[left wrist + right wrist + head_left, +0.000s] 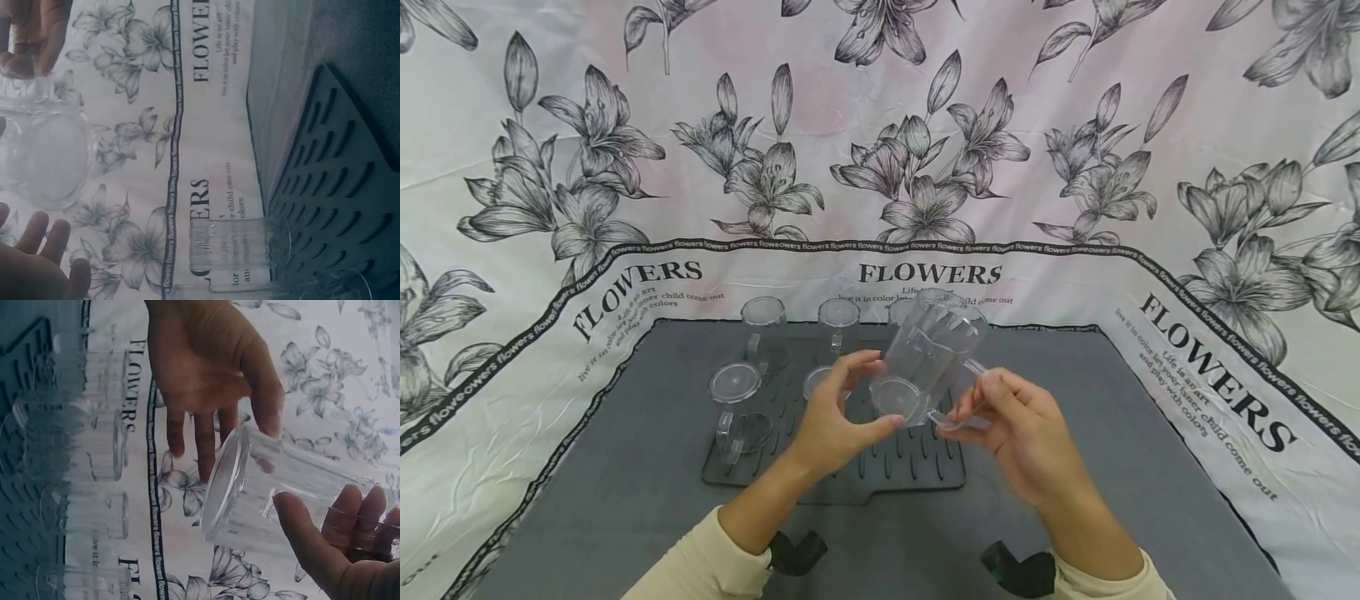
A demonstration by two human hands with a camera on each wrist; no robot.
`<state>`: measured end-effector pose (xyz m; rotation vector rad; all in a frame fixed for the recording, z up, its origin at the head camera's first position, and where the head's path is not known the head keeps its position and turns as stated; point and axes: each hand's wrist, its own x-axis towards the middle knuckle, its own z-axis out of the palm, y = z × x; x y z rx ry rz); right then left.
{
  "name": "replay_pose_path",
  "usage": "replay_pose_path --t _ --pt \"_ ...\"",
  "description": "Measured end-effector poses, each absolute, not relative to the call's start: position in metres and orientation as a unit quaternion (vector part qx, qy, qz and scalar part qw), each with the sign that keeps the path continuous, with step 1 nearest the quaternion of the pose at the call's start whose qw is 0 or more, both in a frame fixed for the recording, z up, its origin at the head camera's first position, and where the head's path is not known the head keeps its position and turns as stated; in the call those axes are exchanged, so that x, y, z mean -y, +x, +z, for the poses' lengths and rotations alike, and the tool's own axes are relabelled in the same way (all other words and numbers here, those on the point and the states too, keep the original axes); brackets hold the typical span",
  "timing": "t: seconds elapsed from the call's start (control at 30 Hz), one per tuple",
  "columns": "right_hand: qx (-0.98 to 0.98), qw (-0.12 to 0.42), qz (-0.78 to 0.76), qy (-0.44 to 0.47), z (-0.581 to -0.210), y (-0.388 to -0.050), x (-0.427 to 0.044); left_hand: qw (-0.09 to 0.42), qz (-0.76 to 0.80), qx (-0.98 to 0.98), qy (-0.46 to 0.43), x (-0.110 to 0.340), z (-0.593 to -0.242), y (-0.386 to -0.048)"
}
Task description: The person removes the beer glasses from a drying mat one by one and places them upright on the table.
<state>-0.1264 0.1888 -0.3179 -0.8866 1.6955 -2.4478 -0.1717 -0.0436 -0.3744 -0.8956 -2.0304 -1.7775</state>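
A clear ribbed mug (931, 354) is held tilted in the air above a dark drying mat (880, 475). My right hand (1022, 429) grips it by its handle, thumb and fingers curled round it. My left hand (835, 417) is at the base end of the mug, its thumb and fingers spread to either side. In the right wrist view, the left thumb meets the clear mug (275, 475) near its base, while the other left fingers extend past it. Between the left fingers and the mug, the left wrist view shows a gap.
Several more clear mugs stand on the mat, including one at its front left (735, 383) and one at its back left (763, 312). Another mug (838, 312) stands at the back middle. A grey cloth (617, 467) covers the table, with a flower-printed curtain (917, 158) behind.
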Motion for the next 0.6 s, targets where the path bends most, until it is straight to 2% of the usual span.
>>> replay_pose_path --t 0.27,0.6 --pt "-0.619 -0.068 -0.749 -0.225 -0.313 -0.125 -0.191 0.173 -0.598 0.720 -0.306 0.056 -0.365 -0.170" --pt "-0.672 -0.137 -0.709 -0.164 -0.307 -0.134 -0.199 0.221 -0.574 0.724 -0.311 0.082 -0.340 -0.170"
